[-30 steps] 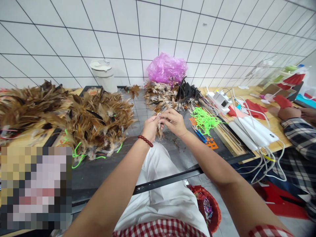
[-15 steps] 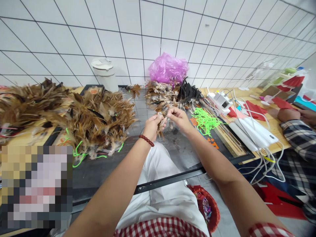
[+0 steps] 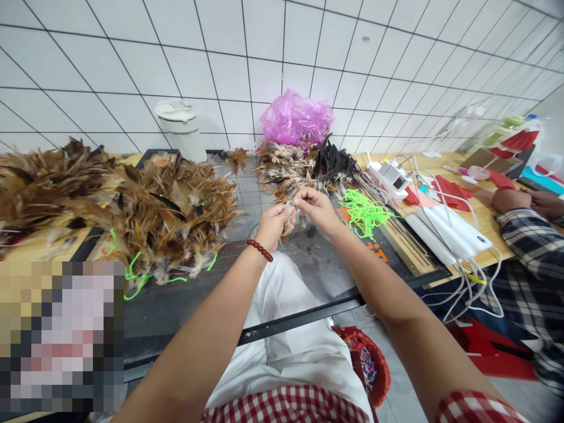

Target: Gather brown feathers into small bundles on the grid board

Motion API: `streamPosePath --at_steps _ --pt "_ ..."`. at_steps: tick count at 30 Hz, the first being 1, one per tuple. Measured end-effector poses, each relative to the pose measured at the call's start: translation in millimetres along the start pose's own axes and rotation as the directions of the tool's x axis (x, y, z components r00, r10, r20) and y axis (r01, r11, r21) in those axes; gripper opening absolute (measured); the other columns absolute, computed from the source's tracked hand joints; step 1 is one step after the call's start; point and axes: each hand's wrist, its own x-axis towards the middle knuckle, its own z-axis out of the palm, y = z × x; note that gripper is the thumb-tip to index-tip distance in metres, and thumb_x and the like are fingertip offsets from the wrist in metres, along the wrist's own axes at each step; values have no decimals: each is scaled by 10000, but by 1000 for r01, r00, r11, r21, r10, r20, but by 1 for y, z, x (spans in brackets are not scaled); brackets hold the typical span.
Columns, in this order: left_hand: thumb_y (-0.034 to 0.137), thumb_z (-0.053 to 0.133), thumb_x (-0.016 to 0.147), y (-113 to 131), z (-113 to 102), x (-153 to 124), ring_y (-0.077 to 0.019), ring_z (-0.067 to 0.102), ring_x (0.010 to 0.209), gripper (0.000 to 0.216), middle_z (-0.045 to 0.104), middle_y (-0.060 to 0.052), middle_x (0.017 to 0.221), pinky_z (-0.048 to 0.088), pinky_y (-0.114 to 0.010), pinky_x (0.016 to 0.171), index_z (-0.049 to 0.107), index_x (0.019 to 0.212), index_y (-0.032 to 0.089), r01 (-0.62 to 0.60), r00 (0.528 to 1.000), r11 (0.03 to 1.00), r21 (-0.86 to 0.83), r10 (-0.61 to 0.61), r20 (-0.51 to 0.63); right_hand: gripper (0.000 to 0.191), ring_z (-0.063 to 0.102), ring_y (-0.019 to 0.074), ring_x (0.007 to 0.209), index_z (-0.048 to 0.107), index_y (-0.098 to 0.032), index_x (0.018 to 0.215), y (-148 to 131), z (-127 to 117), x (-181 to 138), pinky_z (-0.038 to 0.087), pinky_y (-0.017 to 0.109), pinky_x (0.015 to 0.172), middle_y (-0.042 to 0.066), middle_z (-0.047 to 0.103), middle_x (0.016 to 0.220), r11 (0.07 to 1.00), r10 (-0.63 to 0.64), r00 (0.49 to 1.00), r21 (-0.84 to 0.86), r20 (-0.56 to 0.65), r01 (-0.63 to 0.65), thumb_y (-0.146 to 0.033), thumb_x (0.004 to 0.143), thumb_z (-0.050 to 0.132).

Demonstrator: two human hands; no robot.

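Feathers point(image 3: 286, 228) over tabletop point(image 3: 189, 311), in from near edge. Left hand point(image 3: 272, 226) grips them; right hand point(image 3: 318, 210) pinched closed just beside, can't tell on what. Probably light, soft, easily crushed; hold by quill ends.

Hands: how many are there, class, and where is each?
4: the wearer's left hand and right hand, close together at centre; a hand from a plaid sleeve at right; another hand to its right, partly hidden.
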Motion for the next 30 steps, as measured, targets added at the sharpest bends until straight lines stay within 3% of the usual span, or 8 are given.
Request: streamPosePath --at_steps 3,6,9,13,17,19,26,30 --pt "331 664 754 2 -1 -1 -52 453 403 243 514 18 507 335 -165 402 572 661 127 7 999 999 -38 -6 34 353 411 65 525 649 -169 913 -3 -3 1 350 214 531 -61 492 583 991 64 997 120 -47 -58 -470 733 695" --pt "320 666 754 4 0 -3 -51 456 414 243 510 15 509 354 -165 420 564 652 124 32 995 997 -64 -26 94 400 436 56 526 666 -169 1003 -5 -5 0 352 199 521 -57 532 601 970 141 984 183 106 -159 -447 719 715" --pt "305 672 746 3 0 -4 -51 468 427 236 519 9 522 368 -163 429 564 652 117 76 985 994 -79 -63 159 383 522 75 553 678 -153 935 -7 -4 -2 415 211 546 -27 607 634 953 179 956 202 234 -228 -449 698 734" --pt "292 691 723 4 1 -5 -70 512 461 212 559 -3 570 410 -181 450 575 711 115 102 973 992 -78 -83 215 320 533 85 483 619 -144 718 -10 0 -5 451 221 503 -31 583 546 958 135 974 229 180 -175 -434 685 751" --pt "306 706 708 8 3 -6 -113 590 570 265 624 -24 689 488 -233 531 582 868 135 118 968 983 -141 -82 237 335 491 81 411 578 -155 703 -17 2 -6 415 209 411 -51 543 500 957 142 983 238 115 -166 -442 684 749" --pt "335 713 709 9 4 -6 -104 576 562 272 606 -15 672 486 -230 535 581 837 134 112 967 983 -145 -74 244 334 509 88 431 579 -156 694 -18 2 -6 426 216 428 -44 554 512 960 139 986 233 93 -157 -441 677 752" --pt "316 701 734 3 2 -2 -50 443 424 228 491 25 518 363 -179 434 602 685 117 -29 992 999 26 25 120 328 506 90 540 597 -156 649 -12 5 0 438 236 567 -30 560 560 992 93 995 89 24 -94 -455 681 728" --pt "307 685 749 3 -3 1 -48 438 432 215 474 30 522 363 -173 438 597 683 123 -23 999 999 -49 25 39 183 541 121 675 659 -160 728 -10 -11 4 442 267 689 6 620 685 978 -5 998 -209 60 18 -342 750 661"
